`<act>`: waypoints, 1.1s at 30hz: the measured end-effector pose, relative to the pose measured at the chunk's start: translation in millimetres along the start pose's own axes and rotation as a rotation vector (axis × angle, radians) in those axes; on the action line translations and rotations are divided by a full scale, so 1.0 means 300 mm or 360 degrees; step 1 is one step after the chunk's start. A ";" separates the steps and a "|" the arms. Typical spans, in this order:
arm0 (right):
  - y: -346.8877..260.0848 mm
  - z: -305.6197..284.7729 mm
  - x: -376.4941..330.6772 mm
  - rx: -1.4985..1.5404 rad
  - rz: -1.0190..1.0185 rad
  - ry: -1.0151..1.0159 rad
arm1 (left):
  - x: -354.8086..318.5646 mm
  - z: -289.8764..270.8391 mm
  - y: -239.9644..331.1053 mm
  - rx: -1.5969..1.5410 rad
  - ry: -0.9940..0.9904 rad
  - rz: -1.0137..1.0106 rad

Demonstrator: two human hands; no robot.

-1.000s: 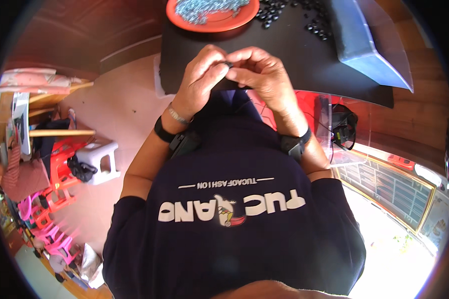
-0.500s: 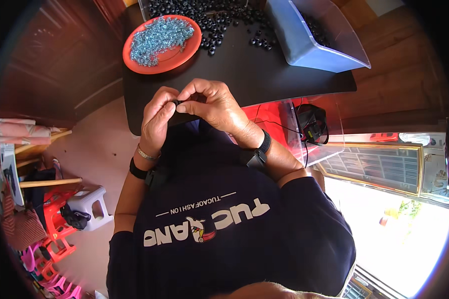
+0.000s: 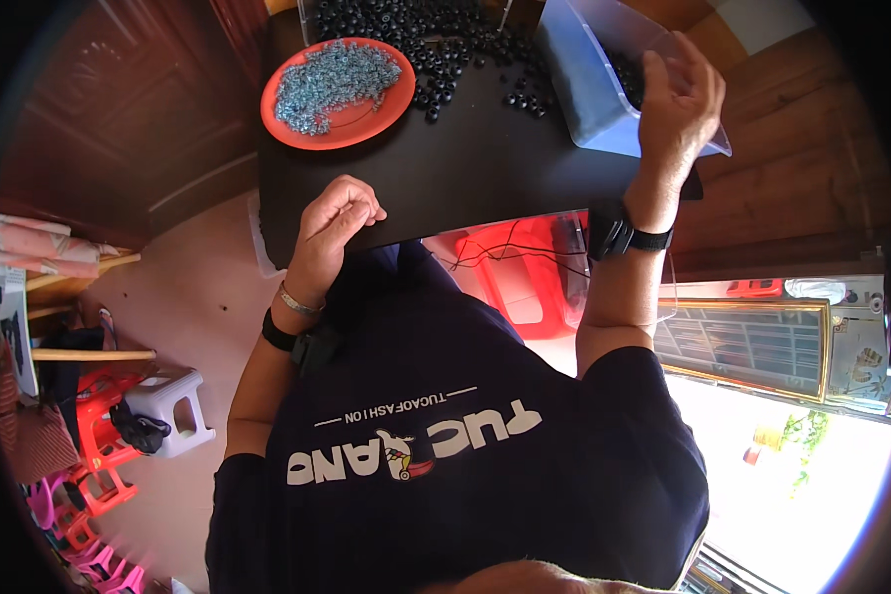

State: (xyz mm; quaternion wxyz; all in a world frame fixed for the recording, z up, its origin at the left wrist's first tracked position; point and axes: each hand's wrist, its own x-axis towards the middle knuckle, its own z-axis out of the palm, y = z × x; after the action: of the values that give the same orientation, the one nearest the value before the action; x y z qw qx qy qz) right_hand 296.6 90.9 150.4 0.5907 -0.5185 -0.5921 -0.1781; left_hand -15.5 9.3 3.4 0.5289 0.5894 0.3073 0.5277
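Note:
My right hand (image 3: 685,104) is over the near right wall of a translucent bluish bin (image 3: 604,109), its thumb and fingers apart and nothing visible in them. Small black parts (image 3: 626,77) lie inside that bin, partly hidden by the hand. At the front edge of the black table (image 3: 485,163), my left hand (image 3: 339,216) is closed with its fingers curled. Whatever it may hold is hidden. Beyond the left hand sits an orange-red plate (image 3: 351,134) heaped with small shiny silvery-blue pieces (image 3: 332,87).
Many small black round parts (image 3: 441,79) are scattered across the back of the table, some near the bin. Below the table's right side are a red stool (image 3: 530,287) and dark cables (image 3: 510,252). Plastic stools (image 3: 173,411) stand on the floor at left.
My hands have come apart from a pinch around a small black piece. The right one moved right and away to the bin and opened; the left stayed near the table edge.

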 end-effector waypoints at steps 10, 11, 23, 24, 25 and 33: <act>0.205 0.380 -0.143 -0.0429 -0.0290 -0.1335 | 0.004 -0.005 -0.006 0.0025 -0.0049 -0.0059; 0.213 0.394 -0.144 -0.0588 -0.0298 -0.1423 | 0.004 -0.003 -0.007 -0.0022 -0.0050 -0.0062; 0.067 0.408 -0.220 -0.0077 -0.0356 -0.1594 | -0.006 -0.010 -0.011 -0.0016 -0.0056 -0.0070; 0.042 0.407 -0.229 -0.0017 -0.0330 -0.1701 | -0.006 -0.009 -0.009 -0.0016 -0.0056 -0.0073; 0.019 0.408 -0.236 -0.0081 -0.0389 -0.1729 | -0.006 -0.009 -0.006 0.0017 -0.0062 -0.0074; 0.062 0.425 -0.294 0.0080 -0.0186 -0.1715 | -0.006 -0.008 -0.006 0.0064 -0.0064 -0.0092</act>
State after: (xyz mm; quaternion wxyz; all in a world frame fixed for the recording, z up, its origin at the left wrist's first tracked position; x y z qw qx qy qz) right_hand 225.6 167.8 34.4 0.2049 -0.4882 -0.8430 0.0946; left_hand -18.0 8.9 0.9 0.5381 0.6011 0.3241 0.4940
